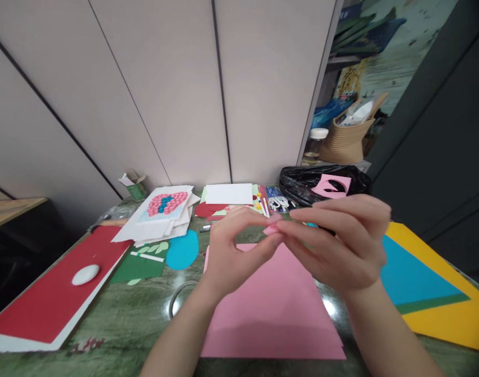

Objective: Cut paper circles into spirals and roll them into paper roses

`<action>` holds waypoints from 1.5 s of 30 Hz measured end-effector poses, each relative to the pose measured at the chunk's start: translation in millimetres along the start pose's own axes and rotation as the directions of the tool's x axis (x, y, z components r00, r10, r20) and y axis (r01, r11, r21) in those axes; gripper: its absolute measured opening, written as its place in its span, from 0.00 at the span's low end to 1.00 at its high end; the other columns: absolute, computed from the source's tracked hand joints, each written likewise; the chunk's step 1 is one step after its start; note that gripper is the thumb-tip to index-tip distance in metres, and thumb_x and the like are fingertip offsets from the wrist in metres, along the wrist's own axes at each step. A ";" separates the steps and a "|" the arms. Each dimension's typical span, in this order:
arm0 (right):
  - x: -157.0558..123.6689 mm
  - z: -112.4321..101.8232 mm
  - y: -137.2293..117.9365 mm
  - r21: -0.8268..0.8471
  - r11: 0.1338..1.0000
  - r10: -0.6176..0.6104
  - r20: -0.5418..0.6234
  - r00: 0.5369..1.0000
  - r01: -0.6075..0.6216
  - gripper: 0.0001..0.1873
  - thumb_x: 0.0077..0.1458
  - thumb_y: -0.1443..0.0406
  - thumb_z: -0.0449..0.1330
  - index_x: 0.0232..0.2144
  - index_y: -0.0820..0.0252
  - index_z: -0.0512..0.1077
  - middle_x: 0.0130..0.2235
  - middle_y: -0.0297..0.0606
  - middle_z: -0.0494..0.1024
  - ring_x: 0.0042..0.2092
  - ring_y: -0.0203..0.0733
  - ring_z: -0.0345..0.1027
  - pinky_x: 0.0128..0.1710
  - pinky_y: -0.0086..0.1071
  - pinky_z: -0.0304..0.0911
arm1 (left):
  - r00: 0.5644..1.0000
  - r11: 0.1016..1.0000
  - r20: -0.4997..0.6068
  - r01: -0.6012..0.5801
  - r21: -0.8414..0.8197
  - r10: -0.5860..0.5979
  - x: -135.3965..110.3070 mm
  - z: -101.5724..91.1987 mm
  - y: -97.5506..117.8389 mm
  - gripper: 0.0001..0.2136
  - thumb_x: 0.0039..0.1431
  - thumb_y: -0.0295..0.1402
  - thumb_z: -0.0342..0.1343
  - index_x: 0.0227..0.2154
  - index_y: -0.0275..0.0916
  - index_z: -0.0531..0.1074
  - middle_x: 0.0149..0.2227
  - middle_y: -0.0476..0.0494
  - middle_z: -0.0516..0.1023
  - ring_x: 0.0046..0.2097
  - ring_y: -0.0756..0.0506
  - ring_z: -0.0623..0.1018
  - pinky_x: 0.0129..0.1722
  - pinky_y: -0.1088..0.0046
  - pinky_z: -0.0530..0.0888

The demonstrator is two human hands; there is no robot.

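Both of my hands meet above a stack of pink paper sheets [271, 309]. Between the thumb and index finger of my left hand [233, 254] is a small pink piece [271, 229], which looks like paper, with a dark mark on it. The fingertips of my right hand [337, 246] pinch the same piece from the other side. My fingers cover most of it, so its full shape is hidden. Below my left wrist, a grey ring-shaped object [176, 298] lies partly behind the forearm.
Left are red sheets [62, 283] with a white oval object [86, 275], green paper [141, 267], a blue paper shape [183, 250] and a pink-and-blue heart picture [166, 204]. Yellow paper [452, 324] and blue paper [412, 272] lie right. A black bag [298, 183] sits behind.
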State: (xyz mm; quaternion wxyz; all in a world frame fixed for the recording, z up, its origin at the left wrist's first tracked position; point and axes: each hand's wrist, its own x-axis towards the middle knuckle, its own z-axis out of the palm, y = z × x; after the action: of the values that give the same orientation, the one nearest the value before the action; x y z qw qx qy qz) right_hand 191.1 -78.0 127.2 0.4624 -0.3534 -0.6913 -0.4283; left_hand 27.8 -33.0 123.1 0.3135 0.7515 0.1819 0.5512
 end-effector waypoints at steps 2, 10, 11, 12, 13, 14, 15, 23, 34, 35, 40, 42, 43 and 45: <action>2.9 -0.2 -0.7 0.053 0.995 0.081 0.064 0.995 -0.085 0.17 0.44 0.67 0.67 0.38 0.47 0.73 0.32 0.32 0.78 0.38 0.43 0.67 0.38 0.40 0.61 | 1.000 0.999 0.000 0.030 -0.030 -0.030 1.4 -0.8 -3.5 0.01 0.51 0.31 0.60 0.28 0.41 0.75 0.30 0.46 0.79 0.35 0.46 0.75 0.38 0.67 0.72; 5.6 -9.9 3.3 0.427 0.677 0.350 0.530 0.773 -0.599 0.18 0.53 0.66 0.59 0.47 0.49 0.67 0.38 0.32 0.78 0.41 0.39 0.71 0.40 0.34 0.66 | 0.970 0.988 0.202 0.144 -0.046 -0.132 9.0 -15.1 -16.4 0.04 0.49 0.33 0.60 0.29 0.41 0.74 0.29 0.46 0.78 0.32 0.48 0.75 0.35 0.69 0.72; 6.1 -10.3 3.3 0.444 0.651 0.335 0.560 0.758 -0.616 0.15 0.54 0.66 0.59 0.45 0.49 0.68 0.37 0.32 0.77 0.40 0.39 0.71 0.39 0.33 0.66 | 0.966 0.989 0.221 0.146 -0.027 -0.137 9.7 -16.6 -16.2 0.04 0.49 0.33 0.60 0.28 0.40 0.75 0.28 0.46 0.78 0.32 0.48 0.75 0.34 0.69 0.72; 6.6 -10.2 3.2 0.453 0.635 0.320 0.582 0.747 -0.625 0.12 0.54 0.66 0.58 0.42 0.49 0.70 0.37 0.32 0.77 0.39 0.38 0.71 0.38 0.32 0.66 | 0.962 0.990 0.238 0.142 -0.007 -0.136 10.3 -17.9 -15.7 0.03 0.49 0.33 0.60 0.28 0.40 0.75 0.28 0.46 0.78 0.32 0.48 0.75 0.34 0.69 0.71; 7.3 -9.8 3.1 0.456 0.628 0.312 0.594 0.741 -0.630 0.10 0.54 0.67 0.58 0.40 0.50 0.71 0.36 0.32 0.77 0.38 0.37 0.71 0.37 0.31 0.66 | 0.958 0.991 0.255 0.133 0.010 -0.132 10.8 -18.8 -14.9 0.03 0.49 0.32 0.60 0.28 0.40 0.75 0.28 0.46 0.78 0.31 0.49 0.75 0.34 0.69 0.71; 8.0 -9.1 2.8 0.458 0.627 0.308 0.597 0.741 -0.630 0.08 0.55 0.67 0.58 0.37 0.51 0.72 0.35 0.31 0.77 0.37 0.36 0.71 0.37 0.31 0.66 | 0.955 0.992 0.268 0.126 0.024 -0.127 11.3 -19.4 -13.9 0.03 0.49 0.32 0.60 0.27 0.40 0.75 0.27 0.46 0.77 0.31 0.49 0.74 0.34 0.70 0.71; 8.5 -8.4 2.7 0.460 0.628 0.306 0.596 0.743 -0.628 0.07 0.55 0.67 0.58 0.36 0.51 0.72 0.34 0.31 0.77 0.37 0.36 0.71 0.37 0.31 0.66 | 0.952 0.992 0.279 0.120 0.033 -0.124 11.6 -19.8 -13.0 0.02 0.49 0.31 0.60 0.27 0.40 0.75 0.27 0.46 0.77 0.31 0.49 0.74 0.34 0.70 0.71; 7.5 -5.4 4.0 0.465 0.625 0.296 0.602 0.741 -0.627 0.09 0.54 0.66 0.58 0.38 0.51 0.75 0.34 0.34 0.78 0.36 0.37 0.71 0.35 0.32 0.67 | 0.936 0.991 0.326 0.117 0.062 -0.131 12.7 -21.4 -9.6 0.03 0.49 0.32 0.60 0.27 0.39 0.75 0.26 0.46 0.78 0.30 0.49 0.74 0.33 0.70 0.71; 5.8 -4.1 5.2 0.430 0.619 0.333 0.614 0.716 -0.657 0.06 0.53 0.64 0.60 0.35 0.52 0.76 0.32 0.32 0.78 0.34 0.36 0.70 0.31 0.30 0.66 | 0.927 0.993 0.355 0.110 0.053 -0.122 12.4 -21.0 -10.5 0.03 0.49 0.32 0.60 0.26 0.38 0.74 0.25 0.46 0.77 0.29 0.49 0.73 0.34 0.70 0.70; 5.9 -3.9 5.1 0.427 0.627 0.332 0.611 0.719 -0.652 0.05 0.54 0.64 0.60 0.34 0.52 0.76 0.31 0.32 0.78 0.34 0.36 0.70 0.31 0.29 0.65 | 0.927 0.993 0.356 0.110 0.045 -0.119 12.3 -20.9 -10.6 0.03 0.49 0.32 0.60 0.26 0.38 0.74 0.25 0.46 0.77 0.29 0.49 0.73 0.33 0.70 0.70; 4.6 -2.1 7.0 0.437 0.675 0.291 0.584 0.758 -0.595 0.05 0.54 0.65 0.60 0.35 0.51 0.75 0.30 0.30 0.78 0.34 0.35 0.69 0.33 0.31 0.64 | 0.930 0.992 0.348 0.122 0.018 -0.121 12.1 -21.1 -12.1 0.03 0.49 0.31 0.61 0.26 0.39 0.74 0.25 0.46 0.77 0.29 0.49 0.73 0.33 0.70 0.70; 3.9 -1.2 8.4 0.450 0.696 0.263 0.565 0.782 -0.559 0.06 0.54 0.66 0.60 0.35 0.51 0.75 0.31 0.30 0.78 0.33 0.35 0.68 0.36 0.32 0.64 | 0.925 0.989 0.354 0.147 -0.004 -0.137 12.0 -21.2 -13.4 0.03 0.49 0.32 0.61 0.26 0.39 0.75 0.25 0.46 0.77 0.29 0.49 0.73 0.33 0.70 0.70; 3.7 -0.9 9.0 0.457 0.705 0.249 0.556 0.793 -0.542 0.06 0.54 0.67 0.60 0.35 0.52 0.75 0.31 0.30 0.78 0.33 0.34 0.68 0.36 0.33 0.63 | 0.922 0.987 0.359 0.162 -0.019 -0.145 12.0 -21.2 -14.1 0.04 0.49 0.33 0.60 0.26 0.39 0.75 0.25 0.46 0.77 0.29 0.49 0.73 0.33 0.70 0.70; 3.6 -0.7 9.7 0.468 0.718 0.227 0.542 0.809 -0.515 0.06 0.54 0.68 0.60 0.35 0.52 0.75 0.31 0.30 0.78 0.32 0.34 0.67 0.36 0.33 0.62 | 0.917 0.981 0.365 0.190 -0.046 -0.161 12.0 -20.9 -15.8 0.04 0.49 0.34 0.60 0.26 0.39 0.74 0.25 0.46 0.77 0.30 0.49 0.73 0.33 0.70 0.69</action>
State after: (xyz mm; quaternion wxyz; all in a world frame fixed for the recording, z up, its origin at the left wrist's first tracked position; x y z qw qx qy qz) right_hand 198.8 -74.6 133.3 0.4557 -0.4138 -0.7880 0.0087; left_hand 13.2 -8.3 125.1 0.4195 0.8070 0.1659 0.3811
